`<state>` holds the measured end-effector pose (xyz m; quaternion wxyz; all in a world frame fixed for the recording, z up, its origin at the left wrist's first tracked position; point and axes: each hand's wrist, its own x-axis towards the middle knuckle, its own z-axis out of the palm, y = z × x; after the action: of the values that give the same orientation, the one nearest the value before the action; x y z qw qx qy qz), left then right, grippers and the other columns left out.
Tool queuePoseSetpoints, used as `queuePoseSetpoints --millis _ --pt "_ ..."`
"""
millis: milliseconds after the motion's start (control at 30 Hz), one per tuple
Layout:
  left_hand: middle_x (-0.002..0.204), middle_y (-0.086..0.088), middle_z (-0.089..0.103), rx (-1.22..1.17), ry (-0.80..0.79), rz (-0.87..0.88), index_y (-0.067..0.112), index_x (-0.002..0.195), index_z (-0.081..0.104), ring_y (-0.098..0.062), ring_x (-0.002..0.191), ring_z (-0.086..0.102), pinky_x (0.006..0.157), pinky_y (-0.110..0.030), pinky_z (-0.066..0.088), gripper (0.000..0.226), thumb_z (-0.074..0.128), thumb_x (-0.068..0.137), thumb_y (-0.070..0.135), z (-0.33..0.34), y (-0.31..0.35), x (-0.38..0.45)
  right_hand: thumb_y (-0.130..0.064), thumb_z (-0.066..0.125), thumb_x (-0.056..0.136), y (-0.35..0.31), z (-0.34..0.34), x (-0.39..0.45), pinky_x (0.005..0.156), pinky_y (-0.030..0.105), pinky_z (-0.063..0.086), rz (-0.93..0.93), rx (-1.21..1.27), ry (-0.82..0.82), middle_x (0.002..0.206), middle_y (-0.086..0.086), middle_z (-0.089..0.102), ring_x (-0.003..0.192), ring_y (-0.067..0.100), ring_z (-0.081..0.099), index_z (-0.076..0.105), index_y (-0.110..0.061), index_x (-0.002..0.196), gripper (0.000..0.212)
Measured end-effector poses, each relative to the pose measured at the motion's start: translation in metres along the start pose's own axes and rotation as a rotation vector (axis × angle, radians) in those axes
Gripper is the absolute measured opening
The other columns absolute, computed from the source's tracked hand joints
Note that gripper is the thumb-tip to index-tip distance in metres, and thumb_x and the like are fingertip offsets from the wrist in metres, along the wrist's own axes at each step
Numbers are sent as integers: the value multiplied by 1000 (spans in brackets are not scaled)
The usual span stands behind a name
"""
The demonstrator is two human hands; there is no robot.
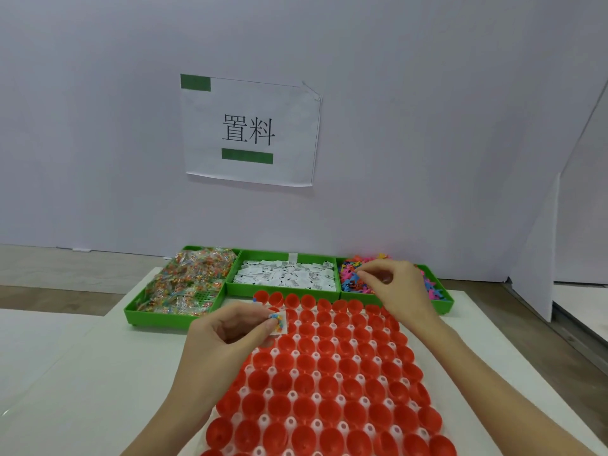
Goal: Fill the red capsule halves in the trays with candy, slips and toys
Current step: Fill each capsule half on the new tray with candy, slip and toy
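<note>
Left hand (230,327): grip pinched on a candy packet (279,321) above the far-left capsules (316,366).
Right hand (394,287): fingertips together over the toy bin (449,302); whether they hold anything, cannot tell.
Slips (286,276): middle bin.

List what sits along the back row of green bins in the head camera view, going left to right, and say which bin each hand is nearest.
Candy bin → paper slips bin → toys bin. The left hand pinches a candy packet just in front of the candy and slips bins; the right hand reaches into the toys bin.
</note>
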<state>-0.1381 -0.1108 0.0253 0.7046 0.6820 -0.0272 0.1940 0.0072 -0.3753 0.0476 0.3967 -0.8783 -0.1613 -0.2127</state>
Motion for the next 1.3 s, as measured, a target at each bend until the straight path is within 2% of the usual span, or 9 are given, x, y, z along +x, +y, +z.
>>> queuePoseSetpoints --millis 67,167,300,467,600,833,967,1133,1300 --pt "86 -10 79 -5 -11 -11 15 84 82 -26 79 78 71 -21 61 11 85 77 8 3 2 -2 -21 74 92 -18 -4 -30 74 15 56 93 254 -32 86 -11 78 84 2 72 81 -26 95 9" --pt "84 -12 79 -28 -36 -25 14 85 83 -28 76 78 69 -20 60 11 84 76 9 8 7 -5 -18 71 93 -45 -7 -71 67 18 58 211 611 -99 89 2 80 86 17 77 82 -21 93 11" --pt "84 -14 79 -60 -88 -42 11 86 83 -29 79 78 71 -25 62 12 84 76 3 14 9 -11 -20 71 91 -69 -6 -94 63 24 60 272 775 -153 91 10 79 85 27 78 80 -17 93 10" --pt "83 -14 79 -71 -136 -55 9 84 83 -31 78 78 69 -24 62 12 86 72 6 21 11 -16 -10 70 94 -79 4 -104 69 32 63 147 621 -181 89 3 78 80 23 77 78 -22 95 14" --pt "84 -13 79 -36 -174 -48 11 84 82 -31 81 78 73 -30 63 13 87 72 12 23 9 -17 -11 71 94 -81 11 -112 72 28 62 83 515 -203 91 -4 78 82 17 76 77 -33 97 23" --pt "83 -6 80 66 -166 -4 17 84 84 -20 81 77 75 -23 61 10 88 75 15 18 5 -17 -19 79 86 -84 14 -116 70 21 59 143 566 -178 81 -4 79 74 14 76 81 -38 90 19" --pt "83 -6 80 71 -159 13 16 85 84 -22 81 78 74 -24 61 11 88 75 15 15 6 -15 -15 75 91 -85 12 -117 72 20 59 93 515 -239 84 -4 79 77 13 75 81 -36 92 22" --pt "85 -4 80 117 -151 65 19 90 84 -20 82 78 77 -25 61 18 90 73 17 9 6 -9 -27 81 85 -95 12 -108 77 21 59 47 408 -301 88 -12 78 84 7 75 80 -34 92 10" --pt "87 -1 81 169 -158 70 23 87 85 -17 85 78 76 -21 60 14 89 76 16 -6 11 19 -22 79 88 -108 23 -67 70 13 54 -52 206 -312 76 -15 76 73 -2 71 81 -27 89 5"
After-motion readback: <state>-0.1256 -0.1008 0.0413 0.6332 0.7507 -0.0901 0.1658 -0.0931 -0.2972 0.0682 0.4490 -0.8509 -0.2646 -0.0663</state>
